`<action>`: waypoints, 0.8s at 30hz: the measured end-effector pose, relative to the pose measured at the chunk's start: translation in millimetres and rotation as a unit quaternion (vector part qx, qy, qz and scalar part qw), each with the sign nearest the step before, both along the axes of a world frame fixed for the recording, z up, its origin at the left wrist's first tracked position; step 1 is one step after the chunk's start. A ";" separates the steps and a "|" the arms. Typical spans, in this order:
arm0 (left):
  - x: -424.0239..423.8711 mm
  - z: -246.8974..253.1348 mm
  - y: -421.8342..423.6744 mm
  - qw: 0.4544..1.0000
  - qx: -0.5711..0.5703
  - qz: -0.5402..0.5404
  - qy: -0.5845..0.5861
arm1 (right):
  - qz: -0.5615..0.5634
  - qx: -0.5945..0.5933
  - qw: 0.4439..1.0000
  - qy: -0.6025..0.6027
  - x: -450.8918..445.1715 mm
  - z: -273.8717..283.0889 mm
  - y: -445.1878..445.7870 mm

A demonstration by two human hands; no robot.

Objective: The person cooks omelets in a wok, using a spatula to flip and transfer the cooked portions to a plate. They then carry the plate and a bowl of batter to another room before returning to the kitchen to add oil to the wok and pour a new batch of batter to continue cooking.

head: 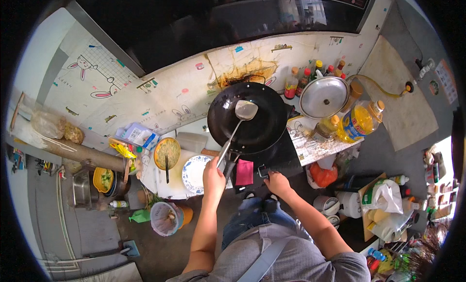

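Note:
My left hand (213, 178) is closed around the handle of a metal wok spatula (246, 110), whose blade is over the inside of a black wok (262, 127) on the stove. At the stove's front edge my right hand (277, 183) touches the area of a control knob; its fingertips are partly hidden. Left of the wok are a blue-patterned white plate (188, 175), a cleaver (192, 142) and an orange-rimmed bowl of yellowish mixture with green bits (168, 152), chopsticks (167, 169) resting on it. A pink cloth (244, 172) hangs at the stove front, between my hands.
A metal lid (324, 97), sauce bottles (291, 83) and a large oil bottle (360, 122) stand right of the wok. The range hood (204, 23) overhangs the back. A lined bin (165, 218) stands on the floor at left. Pots (326, 205) are low at right.

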State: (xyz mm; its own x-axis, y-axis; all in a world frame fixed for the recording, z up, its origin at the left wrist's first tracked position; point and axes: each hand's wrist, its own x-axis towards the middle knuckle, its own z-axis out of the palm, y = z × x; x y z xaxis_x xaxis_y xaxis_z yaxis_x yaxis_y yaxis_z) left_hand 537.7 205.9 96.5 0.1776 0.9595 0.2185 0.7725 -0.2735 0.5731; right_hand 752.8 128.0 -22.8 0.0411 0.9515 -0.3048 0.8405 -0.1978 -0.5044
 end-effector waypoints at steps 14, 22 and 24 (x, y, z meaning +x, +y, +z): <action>11.1 17.8 -28.4 0.991 0.076 -0.024 0.108 | -0.029 -0.070 0.972 -0.223 -25.0 -55.8 41.1; 16.4 12.4 -27.0 0.977 -0.072 -0.037 0.196 | 0.014 -0.006 0.955 -0.295 -21.7 -72.5 37.4; 17.3 3.9 -21.3 0.967 -0.143 -0.030 0.209 | 0.071 -0.005 0.957 -0.281 -15.6 -71.2 36.1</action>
State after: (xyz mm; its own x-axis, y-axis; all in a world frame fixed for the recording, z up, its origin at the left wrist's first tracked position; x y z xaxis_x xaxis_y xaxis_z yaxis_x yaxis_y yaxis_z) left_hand 555.0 184.6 100.4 0.2510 0.9551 -0.1575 0.9404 -0.2020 0.2737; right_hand 737.2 164.1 -94.1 0.0707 0.9569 -0.2817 0.9974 -0.0631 0.0359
